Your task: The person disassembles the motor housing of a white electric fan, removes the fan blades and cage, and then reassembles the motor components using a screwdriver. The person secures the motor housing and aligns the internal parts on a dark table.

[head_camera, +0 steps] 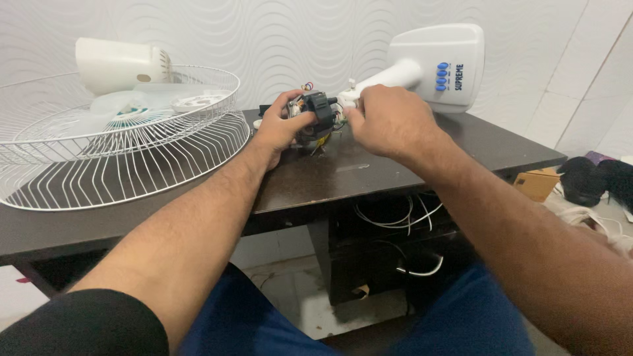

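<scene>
Dark wood surface: a brown-black table (369,171) carries everything; both forearms reach over its near edge.
Left hand: the left hand (280,128) wraps its fingers around the black fan motor (318,113), gripping it from the left side just above the tabletop.
Right hand: the right hand (389,118) is closed around the white neck (379,80) of the fan base, right beside the motor, the two hands nearly touching.
Motor: one, dark, with coloured wires (307,86) curling up behind it and a bit of yellow showing beneath; how it joins the neck is hidden by the fingers.
Label and buttons: beyond the right hand the white fan base (438,59) stands tilted on edge; on its face is a column of three blue oval buttons (442,76) with a strip of dark blue lettering just right of them.
Grilles: two white wire guards (125,151), stacked, lying left of the left hand.
Other fan parts: one pale translucent blade (135,104) rests inside the guards; one cream motor cover (119,62) sits behind them.
Under the table: several loose white cables (395,214) hang below the right forearm.
Far right: a brown cardboard box (537,183) and dark cloth (593,178) on the floor.
Room: white wall (277,39) with a wavy relief; pale floor.
</scene>
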